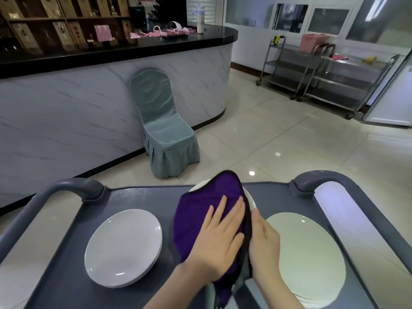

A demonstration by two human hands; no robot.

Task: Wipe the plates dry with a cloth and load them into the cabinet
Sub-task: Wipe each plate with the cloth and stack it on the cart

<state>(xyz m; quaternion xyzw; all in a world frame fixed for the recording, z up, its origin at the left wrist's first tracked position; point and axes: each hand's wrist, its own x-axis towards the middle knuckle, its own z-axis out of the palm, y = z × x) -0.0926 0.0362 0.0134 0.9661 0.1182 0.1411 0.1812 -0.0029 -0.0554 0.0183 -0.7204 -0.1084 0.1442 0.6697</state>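
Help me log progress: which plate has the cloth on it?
The middle plate, under the purple cloth; the left stack and right plate lie bare.

Looks like the front-of-house of a restaurant or banquet hall to me. There's a long marble-look bar counter (111, 90) with shelves of boxed bottles (66, 18) behind it, a skirted banquet chair (165, 134), steel serving trolleys (323, 74) by the wall, and my grey cart (138, 197) carrying white plates (123, 246).

Grey cart (138, 197), looped handles at the far corners. On its top there's a small stack of white plates (123, 247) on the left and a single white plate (305, 255) on the right. A third plate (250, 198) in between is mostly under a purple cloth (200, 210), and I can't tell if it's touching the top.
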